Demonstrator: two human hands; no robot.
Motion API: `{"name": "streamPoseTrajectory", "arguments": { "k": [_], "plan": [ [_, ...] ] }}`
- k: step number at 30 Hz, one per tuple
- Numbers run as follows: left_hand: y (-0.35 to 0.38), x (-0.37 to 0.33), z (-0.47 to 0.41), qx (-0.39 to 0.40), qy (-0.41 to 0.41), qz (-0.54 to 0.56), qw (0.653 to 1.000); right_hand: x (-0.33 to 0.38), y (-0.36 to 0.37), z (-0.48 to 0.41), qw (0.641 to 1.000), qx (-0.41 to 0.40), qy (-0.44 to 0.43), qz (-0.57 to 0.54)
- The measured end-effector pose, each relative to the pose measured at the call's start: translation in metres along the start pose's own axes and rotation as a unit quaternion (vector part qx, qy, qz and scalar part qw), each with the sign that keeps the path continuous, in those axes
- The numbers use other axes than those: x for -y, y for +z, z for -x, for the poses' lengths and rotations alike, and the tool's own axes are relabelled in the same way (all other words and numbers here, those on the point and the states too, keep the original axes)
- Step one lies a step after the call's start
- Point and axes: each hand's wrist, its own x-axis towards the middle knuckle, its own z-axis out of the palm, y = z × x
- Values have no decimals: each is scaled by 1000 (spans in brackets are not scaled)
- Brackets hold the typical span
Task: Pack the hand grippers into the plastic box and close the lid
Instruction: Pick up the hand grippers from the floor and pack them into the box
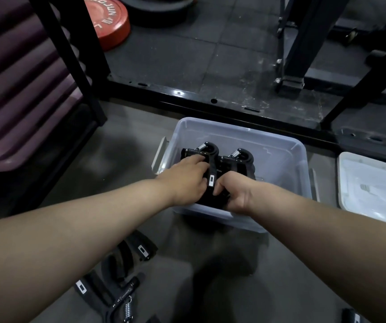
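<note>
Floor grippers [117,301]: black with steel springs, near left under the left forearm; white handle tags unreadable.
Left hand [187,180]: inside the box, fingers curled over a handle of the packed hand grippers [240,159].
Right hand [231,194]: just beside the left, fingers closed round black handles at the near wall.
Packed hand grippers: in the box's left half, springs at the far end; one white tag, print too small.
Plastic box [233,127]: clear, open-topped; right half free.
Lid [373,190]: flat on the floor right of the box, apart from it.
Rack frame [210,102]: black base rail just beyond the far rim.
Weight plate [110,22]: red, far left; lettering inverted, only partly legible.
</note>
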Motion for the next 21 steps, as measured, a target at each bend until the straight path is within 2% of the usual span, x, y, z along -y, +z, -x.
{"name": "streamPoseTrajectory", "arguments": {
  "k": [11, 13, 16, 17, 19, 21],
  "plan": [
    [4, 0, -2, -3, -13, 2, 1000, -2, -3, -6, 998, 43, -15, 31],
    [4, 1, -2, -10, -24, 12, 1000, 3, -8, 4, 994, 69, -20, 76],
    [5, 1, -5, -15, -35, 21, 999, 19, -38, 28, 972, 98, -23, 212],
    [4, 2, -5, -13, -37, 22, 999, 26, -52, 34, 968, 69, -38, 237],
    [4, 0, -6, -10, -45, 17, 999, 37, -82, 34, 957, -65, -93, 267],
    [5, -3, -7, -13, -53, -5, 998, 41, -102, 14, 948, -173, -112, 243]
  ]
}}
